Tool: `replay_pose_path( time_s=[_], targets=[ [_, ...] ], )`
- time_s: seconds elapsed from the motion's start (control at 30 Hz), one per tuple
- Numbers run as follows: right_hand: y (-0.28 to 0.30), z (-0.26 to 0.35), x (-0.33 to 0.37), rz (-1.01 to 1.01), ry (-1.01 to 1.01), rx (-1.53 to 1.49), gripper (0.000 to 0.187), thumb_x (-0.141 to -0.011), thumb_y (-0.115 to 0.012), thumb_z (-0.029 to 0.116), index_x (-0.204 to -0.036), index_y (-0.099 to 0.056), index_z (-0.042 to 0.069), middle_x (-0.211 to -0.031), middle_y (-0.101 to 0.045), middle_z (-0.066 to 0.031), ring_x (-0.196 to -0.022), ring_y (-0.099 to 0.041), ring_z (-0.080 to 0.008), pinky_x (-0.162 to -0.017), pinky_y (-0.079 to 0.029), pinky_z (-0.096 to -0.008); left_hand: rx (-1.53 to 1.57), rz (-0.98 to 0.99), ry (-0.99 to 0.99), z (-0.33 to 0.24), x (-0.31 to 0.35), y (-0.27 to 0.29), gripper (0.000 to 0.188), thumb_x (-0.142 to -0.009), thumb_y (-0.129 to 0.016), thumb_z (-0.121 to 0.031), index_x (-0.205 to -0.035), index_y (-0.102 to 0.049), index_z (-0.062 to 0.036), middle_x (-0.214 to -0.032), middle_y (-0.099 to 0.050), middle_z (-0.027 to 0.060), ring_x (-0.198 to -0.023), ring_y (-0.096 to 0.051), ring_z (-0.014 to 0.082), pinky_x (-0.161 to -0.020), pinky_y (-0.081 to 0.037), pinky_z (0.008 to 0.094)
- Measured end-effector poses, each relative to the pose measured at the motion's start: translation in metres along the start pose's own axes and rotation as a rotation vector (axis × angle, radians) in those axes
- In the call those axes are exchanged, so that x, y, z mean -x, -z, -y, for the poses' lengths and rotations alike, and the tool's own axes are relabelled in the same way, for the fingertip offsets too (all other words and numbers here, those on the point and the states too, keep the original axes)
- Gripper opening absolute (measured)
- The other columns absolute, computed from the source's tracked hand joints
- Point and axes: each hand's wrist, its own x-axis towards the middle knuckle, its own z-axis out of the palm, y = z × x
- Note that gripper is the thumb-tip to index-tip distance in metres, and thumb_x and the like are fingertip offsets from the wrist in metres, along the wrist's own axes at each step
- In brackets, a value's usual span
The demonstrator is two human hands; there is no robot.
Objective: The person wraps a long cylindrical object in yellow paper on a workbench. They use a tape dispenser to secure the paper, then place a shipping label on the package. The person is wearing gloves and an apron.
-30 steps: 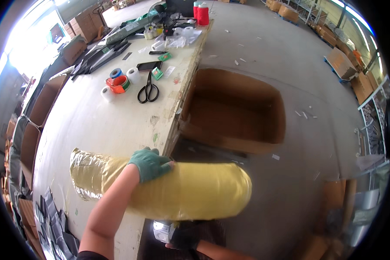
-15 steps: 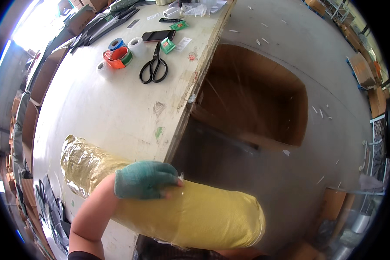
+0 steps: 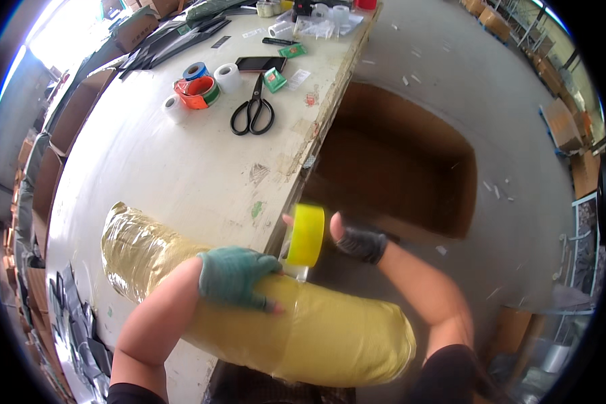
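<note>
A long, stuffed yellow bundle [image 3: 343, 333] in shiny clear wrap lies slantwise, its left end on the white table and its right end past the edge. My left hand [image 3: 239, 276], in a teal glove with bare fingertips, lies across the bundle's middle, fingers and thumb spread apart. Just beyond the bundle, my right hand [image 3: 361, 244], in a dark fingerless glove, holds a roll of yellow tape [image 3: 307, 236]. One fingertip shows left of the roll; the other fingers are hidden behind it. A short clear strip runs from the roll down to the bundle.
Black scissors [image 3: 252, 118], several tape rolls [image 3: 227, 77], a phone [image 3: 261, 64] and green packets [image 3: 274, 79] lie farther up the table [image 3: 161, 168]. A big open cardboard box [image 3: 404, 161] stands right of the table edge. Dark flat sheets [image 3: 81, 337] lie at the left.
My right hand has come into view from the right with the yellow tape roll at the bundle's far side. My left hand stays on the bundle, with its fingers more spread.
</note>
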Motion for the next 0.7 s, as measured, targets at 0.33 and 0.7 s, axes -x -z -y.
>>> replay_pose_path(
  time_s=[0.33, 0.7],
  targets=[
    [-0.240, 0.069, 0.083, -0.262, 0.177, -0.111, 0.109, -0.075, -0.037, 0.079, -0.151, -0.012, 0.005, -0.154, -0.022, -0.0157, -0.138, -0.032, -0.0297, -0.113, -0.025, -0.0437, 0.107, 0.040, 0.109, 0.016, 0.011, 0.006, 0.070, -0.078, -0.069, -0.059, -0.122, -0.056, -0.0065, -0.114, -0.063, 0.0159, -0.107, -0.059, 0.0277, -0.093, -0.045, 0.0362],
    [-0.302, -0.169, 0.092, -0.324, -0.164, 0.444, 0.074, -0.082, -0.073, 0.031, -0.139, -0.038, 0.000, -0.135, -0.048, -0.0125, -0.126, -0.046, -0.0265, -0.108, -0.035, -0.0397, 0.281, 0.164, 0.139, 0.030, 0.013, 0.008, 0.056, -0.083, -0.065, -0.056, -0.119, -0.062, -0.0134, -0.114, -0.063, 0.0066, -0.111, -0.052, 0.0187, -0.099, -0.038, 0.0348]
  ],
)
